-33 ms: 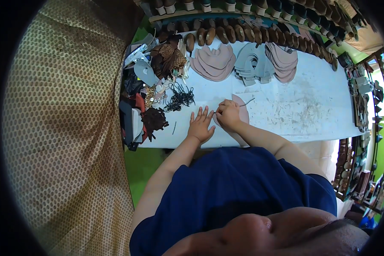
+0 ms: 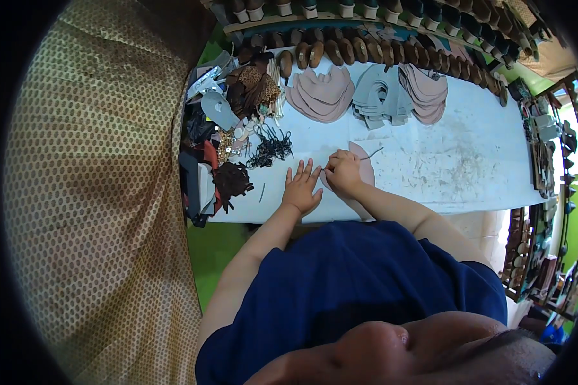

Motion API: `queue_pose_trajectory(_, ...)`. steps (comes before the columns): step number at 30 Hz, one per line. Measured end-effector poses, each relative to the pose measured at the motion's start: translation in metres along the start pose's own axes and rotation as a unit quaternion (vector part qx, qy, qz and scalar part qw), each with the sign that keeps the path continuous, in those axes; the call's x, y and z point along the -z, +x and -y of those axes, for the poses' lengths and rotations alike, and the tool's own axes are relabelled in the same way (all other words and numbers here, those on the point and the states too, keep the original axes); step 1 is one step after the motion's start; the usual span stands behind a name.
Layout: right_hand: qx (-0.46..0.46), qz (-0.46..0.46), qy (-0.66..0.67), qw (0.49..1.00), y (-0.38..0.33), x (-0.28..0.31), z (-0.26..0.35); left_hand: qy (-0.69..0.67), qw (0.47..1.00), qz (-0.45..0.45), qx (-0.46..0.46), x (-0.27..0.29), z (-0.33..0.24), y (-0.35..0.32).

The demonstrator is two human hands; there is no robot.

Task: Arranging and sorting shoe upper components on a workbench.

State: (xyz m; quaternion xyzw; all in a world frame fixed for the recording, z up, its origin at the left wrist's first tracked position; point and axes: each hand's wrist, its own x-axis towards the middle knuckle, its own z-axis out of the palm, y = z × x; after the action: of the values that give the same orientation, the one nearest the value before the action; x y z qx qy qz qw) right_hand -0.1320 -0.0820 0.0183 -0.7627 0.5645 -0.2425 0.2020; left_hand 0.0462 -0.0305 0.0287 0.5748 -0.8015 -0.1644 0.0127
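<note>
**Right hand bunched over a pink cutout at the table's front edge**

The right hand [image 2: 344, 172] curls with fingertips drawn together on the smooth, curved pink cutout [image 2: 367, 170], which lies near the middle of the front edge of the table [image 2: 424, 192]. A thin dark end shows at the fingertips; whether they clamp it cannot be told. Just beside it, the left hand [image 2: 300, 192] lies palm down, fingers spread. A slim grey strip [image 2: 374, 153] crosses the cutout's far side onto the white covering.

Toward the left edge sit tangled black cords [image 2: 270, 149] and a heap of dark brown strips [image 2: 231, 181]. Fanned pink sheets [image 2: 321, 99] and horseshoe-shaped grey pieces [image 2: 380, 106] lie near the back edge, before a row of brown shoe forms [image 2: 347, 51] with pale marks too small to read. Scuffed white covering stretches from the cutout to the right edge.
</note>
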Motion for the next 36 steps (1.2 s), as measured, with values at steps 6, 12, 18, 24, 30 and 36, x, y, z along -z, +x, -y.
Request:
queue_pose_trajectory(6,-0.039,0.061,0.006,0.997,0.005,0.012,0.006,0.016,1.000,0.003,0.004,-0.001,0.000,0.001)
queue_pose_trajectory(12,0.034,0.023,0.083,0.996,0.017,0.027,-0.050,0.010,1.000,-0.013,-0.013,-0.018,0.008,-0.001)
queue_pose_trajectory(18,-0.066,-0.056,-0.040,0.995,0.011,0.080,-0.116,0.025,0.998,-0.023,-0.050,-0.018,0.004,-0.002)
queue_pose_trajectory(24,0.020,-0.032,-0.115,0.993,-0.004,0.086,-0.140,0.056,0.997,0.004,-0.059,-0.019,-0.015,0.002)
queue_pose_trajectory(30,0.078,-0.027,-0.137,0.987,0.002,0.086,-0.148,0.041,0.999,0.004,-0.022,-0.023,-0.020,0.004)
queue_pose_trajectory(36,0.113,0.000,-0.111,0.987,-0.012,0.111,-0.139,0.043,0.999,-0.009,-0.011,-0.024,-0.019,0.002)
